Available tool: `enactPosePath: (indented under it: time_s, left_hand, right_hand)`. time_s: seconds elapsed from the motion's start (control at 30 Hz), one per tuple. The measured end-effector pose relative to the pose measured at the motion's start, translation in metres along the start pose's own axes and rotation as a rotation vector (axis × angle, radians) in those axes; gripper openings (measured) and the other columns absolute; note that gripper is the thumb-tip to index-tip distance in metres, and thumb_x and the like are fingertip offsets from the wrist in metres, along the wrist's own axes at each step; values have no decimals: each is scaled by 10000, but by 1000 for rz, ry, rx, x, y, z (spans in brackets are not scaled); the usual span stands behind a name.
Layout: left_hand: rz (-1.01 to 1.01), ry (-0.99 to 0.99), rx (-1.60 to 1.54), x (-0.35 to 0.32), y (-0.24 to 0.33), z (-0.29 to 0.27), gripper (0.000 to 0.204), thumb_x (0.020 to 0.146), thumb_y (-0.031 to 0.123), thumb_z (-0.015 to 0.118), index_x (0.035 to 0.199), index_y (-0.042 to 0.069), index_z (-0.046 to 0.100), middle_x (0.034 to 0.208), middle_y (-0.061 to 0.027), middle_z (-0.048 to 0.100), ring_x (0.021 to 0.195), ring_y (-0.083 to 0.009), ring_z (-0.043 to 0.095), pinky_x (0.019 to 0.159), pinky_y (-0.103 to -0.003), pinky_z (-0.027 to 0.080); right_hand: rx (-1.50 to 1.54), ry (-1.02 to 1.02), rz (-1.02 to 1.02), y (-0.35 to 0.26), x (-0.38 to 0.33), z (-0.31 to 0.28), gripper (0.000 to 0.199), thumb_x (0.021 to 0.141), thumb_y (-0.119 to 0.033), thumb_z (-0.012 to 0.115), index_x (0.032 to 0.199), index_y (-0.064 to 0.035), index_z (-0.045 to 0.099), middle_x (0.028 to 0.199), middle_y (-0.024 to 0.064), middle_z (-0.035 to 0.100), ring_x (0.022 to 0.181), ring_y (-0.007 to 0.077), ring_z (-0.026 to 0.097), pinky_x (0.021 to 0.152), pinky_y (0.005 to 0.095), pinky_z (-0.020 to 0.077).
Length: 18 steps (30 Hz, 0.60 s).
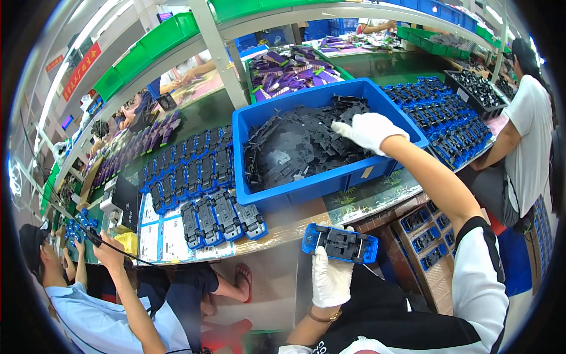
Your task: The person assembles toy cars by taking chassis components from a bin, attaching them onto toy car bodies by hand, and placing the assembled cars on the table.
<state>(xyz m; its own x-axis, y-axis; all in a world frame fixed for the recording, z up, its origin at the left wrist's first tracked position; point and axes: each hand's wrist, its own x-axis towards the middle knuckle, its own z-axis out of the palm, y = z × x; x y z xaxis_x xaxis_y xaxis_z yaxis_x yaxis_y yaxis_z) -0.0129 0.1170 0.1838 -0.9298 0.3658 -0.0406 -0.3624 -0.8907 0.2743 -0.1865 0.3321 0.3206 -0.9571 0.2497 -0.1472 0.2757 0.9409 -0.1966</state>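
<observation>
My left hand (330, 277), in a white glove, holds a blue toy car body with a black chassis plate set in it (341, 243), just below the bench edge. My right hand (368, 130), also gloved, reaches into a big blue bin (306, 186) and rests on the heap of black plastic chassis parts (298, 147) inside; whether it grips one I cannot tell. Rows of finished blue-and-black car undersides (200, 183) lie on the bench left of the bin.
More blue car bodies (445, 118) are stacked right of the bin, and purple parts (292, 66) sit in a green tray behind. A person sits at lower left holding a tool (91, 236); another stands at the right (527, 135). A box of blue parts (427, 236) is under the bench.
</observation>
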Motion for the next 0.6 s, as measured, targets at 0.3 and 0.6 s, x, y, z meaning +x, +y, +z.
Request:
enactPosePath:
  time_s: [0.3, 0.6]
  left_hand:
    - [30, 12, -57, -2, 13, 3, 735, 867, 601, 608, 1406, 130, 438, 1371, -116, 524, 1308, -330, 476, 1128, -509, 350]
    - [39, 55, -161, 5, 20, -4, 709, 882, 652, 552, 1347, 119, 505, 1325, -151, 560, 1253, -413, 496, 1061, -593, 380]
  right_hand:
    - [151, 225, -264, 15, 28, 26, 654, 884, -365, 562, 1440, -64, 393, 1247, 293, 589, 1015, 374, 653, 867, 438, 507]
    - [288, 379, -446, 26, -32, -1, 438, 981, -278, 497, 1385, -109, 494, 1245, 181, 635, 1155, 349, 596, 1000, 381, 444]
